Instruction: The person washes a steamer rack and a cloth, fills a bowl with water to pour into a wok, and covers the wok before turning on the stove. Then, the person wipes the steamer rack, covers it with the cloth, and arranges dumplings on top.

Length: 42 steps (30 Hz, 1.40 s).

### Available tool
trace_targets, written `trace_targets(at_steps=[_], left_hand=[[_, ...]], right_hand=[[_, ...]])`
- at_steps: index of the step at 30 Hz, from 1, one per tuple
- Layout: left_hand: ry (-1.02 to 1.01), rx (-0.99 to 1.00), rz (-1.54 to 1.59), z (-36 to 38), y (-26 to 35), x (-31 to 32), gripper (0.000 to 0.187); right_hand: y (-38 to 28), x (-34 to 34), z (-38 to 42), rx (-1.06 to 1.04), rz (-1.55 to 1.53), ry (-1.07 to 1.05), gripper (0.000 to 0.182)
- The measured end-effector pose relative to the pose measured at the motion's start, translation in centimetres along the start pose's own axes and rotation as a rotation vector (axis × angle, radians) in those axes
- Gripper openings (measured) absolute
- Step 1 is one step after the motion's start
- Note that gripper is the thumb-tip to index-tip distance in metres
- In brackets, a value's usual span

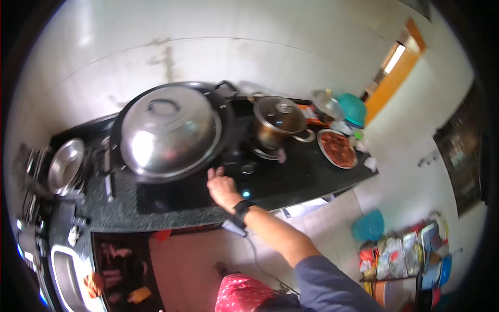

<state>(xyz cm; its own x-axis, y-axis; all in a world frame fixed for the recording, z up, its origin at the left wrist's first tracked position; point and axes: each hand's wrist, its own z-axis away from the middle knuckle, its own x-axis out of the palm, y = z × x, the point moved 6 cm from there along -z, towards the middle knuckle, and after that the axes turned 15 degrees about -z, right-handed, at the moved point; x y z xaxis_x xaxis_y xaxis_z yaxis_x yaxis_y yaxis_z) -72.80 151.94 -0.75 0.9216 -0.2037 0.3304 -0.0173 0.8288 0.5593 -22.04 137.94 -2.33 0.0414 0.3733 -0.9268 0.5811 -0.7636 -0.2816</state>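
Note:
My right hand reaches over the black cooktop, just in front of the large wok. Its fingers are curled together at the cooktop surface, and whatever they may hold is hidden beneath them. A domed metal lid with a loop handle covers the wok. To the right of my hand is a small round knob on the cooktop. Behind that knob stands a steel pot with a glass lid. My left hand is out of view.
A plate of reddish meat sits at the counter's right, near a teal bowl. Metal basins stand at the left, above a sink. A cable runs across the floor. Bagged goods fill the lower right.

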Motion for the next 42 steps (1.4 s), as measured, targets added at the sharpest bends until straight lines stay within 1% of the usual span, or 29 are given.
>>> trace_targets(at_steps=[2, 3, 4, 5, 6, 8, 10, 12, 13, 14, 16, 20, 22, 24, 26, 27, 29, 30, 32, 35, 39, 42], left_hand=[[0.024, 0.002, 0.044, 0.7, -1.4, -2.2, 0.049], [0.025, 0.011, 0.045, 1.0, -2.2, -3.4, 0.050], [0.024, 0.015, 0.045, 1.7, -2.9, -4.3, 0.050], [0.058, 0.019, 0.039, 2.9, -3.3, -4.3, 0.050], [0.086, 0.016, 0.028, 3.7, -3.7, -4.3, 0.051], [0.002, 0.051, 0.083, 4.6, -5.7, -6.3, 0.051], [0.094, 0.030, 0.162, 4.3, -9.2, -10.1, 0.045], [0.113, 0.043, 0.174, 5.8, -11.7, -12.2, 0.048], [0.074, 0.062, 0.209, 6.4, -12.7, -12.9, 0.048], [0.121, 0.050, 0.250, 7.3, -14.1, -13.8, 0.047], [0.149, 0.050, 0.320, 9.0, -16.2, -14.8, 0.046], [0.233, 0.010, 0.425, 11.2, -20.5, -16.9, 0.048], [0.227, 0.011, 0.465, 11.8, -22.0, -17.0, 0.049], [0.266, -0.003, 0.512, 12.1, -23.7, -17.1, 0.051], [0.464, -0.129, 0.345, 13.5, -19.9, -12.3, 0.051], [0.459, -0.144, 0.357, 13.0, -21.3, -12.9, 0.051], [0.316, -0.111, 0.463, 12.1, -24.7, -14.0, 0.050], [0.335, -0.123, 0.479, 12.0, -24.9, -13.3, 0.050], [0.229, -0.035, 0.620, 10.7, -29.1, -14.8, 0.052], [0.216, -0.016, 0.688, 10.6, -30.6, -14.1, 0.054], [0.242, -0.021, 0.714, 10.8, -32.5, -14.3, 0.054], [0.268, -0.014, 0.733, 11.2, -33.2, -14.4, 0.054]], right_hand=[[-0.3, -0.5, 0.2, 0.001, 0.008, -0.046, 0.033], [0.1, 0.1, 0.3, -0.010, 0.044, -0.009, 0.035], [-0.1, -0.3, 0.3, 0.011, 0.019, -0.071, 0.039], [0.0, -0.2, 0.2, 0.033, 0.003, -0.121, 0.044], [0.3, 0.3, 0.1, 0.038, 0.001, -0.106, 0.045], [0.3, 0.1, 0.2, 0.022, -0.010, -0.088, 0.046], [0.7, 0.4, 0.1, 0.044, -0.013, -0.116, 0.049], [1.2, 0.8, -0.1, 0.040, -0.018, -0.124, 0.051], [1.0, 0.7, -0.1, 0.033, -0.013, -0.124, 0.050], [0.9, 0.5, 0.1, 0.032, -0.007, -0.128, 0.049], [0.5, 0.3, 0.1, 0.026, 0.023, -0.176, 0.047], [0.5, 0.4, -0.1, 0.036, 0.076, -0.207, 0.049], [0.5, 0.5, -0.2, 0.033, 0.094, -0.215, 0.049], [0.9, 0.9, -0.5, 0.020, 0.092, -0.230, 0.049], [0.7, 0.7, -0.5, 0.008, 0.105, -0.237, 0.049], [0.8, 0.8, -0.7, 0.001, 0.124, -0.239, 0.049], [1.1, 0.9, -0.7, -0.061, 0.134, -0.224, 0.048], [1.0, 0.9, -0.7, -0.074, 0.151, -0.226, 0.048], [0.5, 0.7, -0.5, -0.075, 0.178, -0.202, 0.048], [0.2, 0.6, -0.4, -0.084, 0.181, -0.214, 0.048], [0.7, 1.1, -0.9, -0.148, 0.215, -0.216, 0.047], [1.1, 1.2, -1.3, -0.159, 0.237, -0.226, 0.047]])
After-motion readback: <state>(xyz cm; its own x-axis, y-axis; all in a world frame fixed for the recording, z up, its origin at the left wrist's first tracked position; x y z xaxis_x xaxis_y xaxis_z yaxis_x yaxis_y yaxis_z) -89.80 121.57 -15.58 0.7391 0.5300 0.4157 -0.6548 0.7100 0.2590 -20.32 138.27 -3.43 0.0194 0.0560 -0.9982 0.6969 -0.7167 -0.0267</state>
